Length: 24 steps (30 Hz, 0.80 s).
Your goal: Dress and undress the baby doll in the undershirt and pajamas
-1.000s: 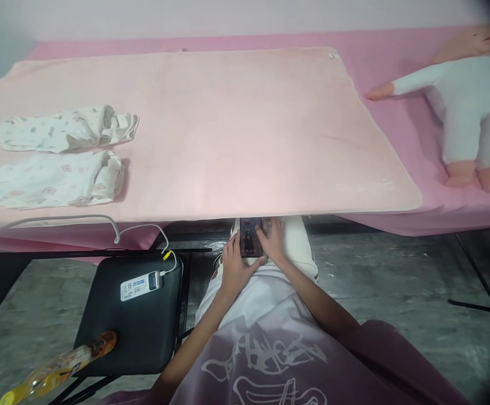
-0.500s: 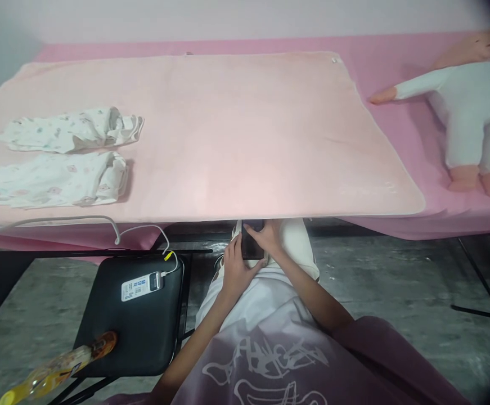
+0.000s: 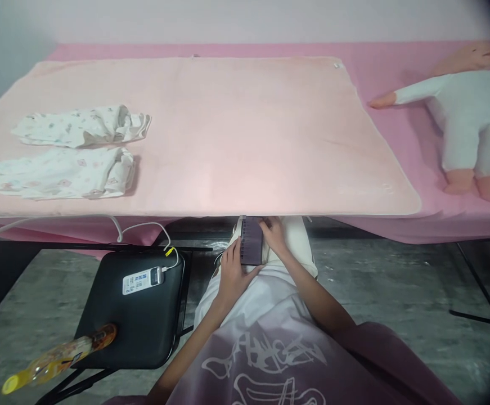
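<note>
A dark smartphone (image 3: 252,243) rests over my lap, just below the table's front edge, its screen facing up and showing a purplish picture. My left hand (image 3: 233,270) holds it along the left side and lower edge. At the upper right side of the phone, my right hand (image 3: 275,236) grips its edge, with the thumb by the screen. On the pale pink mat (image 3: 245,135) lie two folded white printed cloths, one farther back (image 3: 84,126) and one nearer (image 3: 67,173). A doll in white clothing (image 3: 466,112) lies at the far right.
To my left stands a black stool (image 3: 139,326) bearing a white power bank (image 3: 142,280) with a white cable (image 3: 143,225) plugged in. A bottle with a yellow cap (image 3: 54,360) rises beside it, partly over the seat. Thin black legs (image 3: 476,275) stand under the table at right.
The phone's screen has gone from dark to a lit purplish picture. My right thumb has drawn back from over the screen to its right edge. The view has shifted slightly.
</note>
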Each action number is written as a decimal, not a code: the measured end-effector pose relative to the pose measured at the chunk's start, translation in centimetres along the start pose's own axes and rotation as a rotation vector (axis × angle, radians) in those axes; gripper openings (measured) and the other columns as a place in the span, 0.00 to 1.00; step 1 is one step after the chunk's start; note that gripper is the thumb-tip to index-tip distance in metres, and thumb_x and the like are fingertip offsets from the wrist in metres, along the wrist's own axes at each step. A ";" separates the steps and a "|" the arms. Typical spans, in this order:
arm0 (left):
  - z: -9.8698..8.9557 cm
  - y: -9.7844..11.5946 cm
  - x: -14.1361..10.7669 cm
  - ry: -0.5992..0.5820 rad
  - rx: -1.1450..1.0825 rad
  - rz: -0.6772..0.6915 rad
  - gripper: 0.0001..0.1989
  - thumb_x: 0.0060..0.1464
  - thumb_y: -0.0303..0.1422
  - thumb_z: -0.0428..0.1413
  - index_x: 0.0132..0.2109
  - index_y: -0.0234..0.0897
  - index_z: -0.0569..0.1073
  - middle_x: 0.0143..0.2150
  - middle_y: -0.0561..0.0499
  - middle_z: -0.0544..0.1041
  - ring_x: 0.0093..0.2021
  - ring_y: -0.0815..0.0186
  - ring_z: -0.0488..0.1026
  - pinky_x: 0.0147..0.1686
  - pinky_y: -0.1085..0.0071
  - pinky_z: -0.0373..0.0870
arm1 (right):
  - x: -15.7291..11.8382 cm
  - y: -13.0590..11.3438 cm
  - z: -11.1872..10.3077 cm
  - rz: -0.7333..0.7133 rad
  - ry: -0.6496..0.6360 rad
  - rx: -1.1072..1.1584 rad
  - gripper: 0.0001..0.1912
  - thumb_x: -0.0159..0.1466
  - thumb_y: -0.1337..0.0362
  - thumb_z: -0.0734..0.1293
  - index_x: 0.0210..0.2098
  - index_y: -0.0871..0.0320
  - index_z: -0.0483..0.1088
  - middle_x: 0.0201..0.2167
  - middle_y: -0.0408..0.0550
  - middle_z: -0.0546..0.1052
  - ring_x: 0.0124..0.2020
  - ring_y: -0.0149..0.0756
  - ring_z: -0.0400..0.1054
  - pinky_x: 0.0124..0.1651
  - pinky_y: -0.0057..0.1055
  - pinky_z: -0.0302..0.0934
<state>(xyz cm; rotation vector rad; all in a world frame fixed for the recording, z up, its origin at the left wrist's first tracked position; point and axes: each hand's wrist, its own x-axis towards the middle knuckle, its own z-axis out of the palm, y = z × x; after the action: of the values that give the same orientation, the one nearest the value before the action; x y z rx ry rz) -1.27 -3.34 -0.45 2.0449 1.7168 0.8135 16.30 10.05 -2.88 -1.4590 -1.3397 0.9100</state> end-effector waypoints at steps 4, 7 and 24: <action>0.1 -0.1 0.0 -0.007 -0.007 -0.009 0.55 0.67 0.58 0.65 0.86 0.43 0.46 0.75 0.31 0.67 0.72 0.38 0.68 0.71 0.38 0.68 | 0.5 0.0 0.1 0.003 -0.038 0.009 0.15 0.67 0.50 0.68 0.30 0.51 0.70 0.26 0.43 0.72 0.31 0.42 0.67 0.39 0.37 0.61; 0.1 -0.1 0.1 -0.005 -0.015 -0.017 0.56 0.66 0.58 0.66 0.86 0.43 0.47 0.75 0.31 0.68 0.72 0.38 0.68 0.71 0.39 0.68 | 0.5 -0.1 0.2 -0.006 -0.046 -0.003 0.14 0.66 0.51 0.70 0.28 0.51 0.69 0.24 0.41 0.69 0.30 0.40 0.64 0.37 0.37 0.60; 0.2 -0.1 0.8 -0.001 -0.025 -0.033 0.56 0.64 0.57 0.68 0.85 0.43 0.49 0.75 0.32 0.68 0.72 0.38 0.68 0.71 0.38 0.67 | 0.5 0.2 0.2 0.074 -0.022 0.081 0.18 0.70 0.47 0.65 0.33 0.53 0.73 0.31 0.49 0.80 0.37 0.46 0.73 0.43 0.40 0.67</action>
<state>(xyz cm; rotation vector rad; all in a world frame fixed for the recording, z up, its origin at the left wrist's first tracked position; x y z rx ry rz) -1.11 -2.58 -0.49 1.9954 1.7267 0.8186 16.29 10.61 -3.07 -1.4480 -1.2572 1.0196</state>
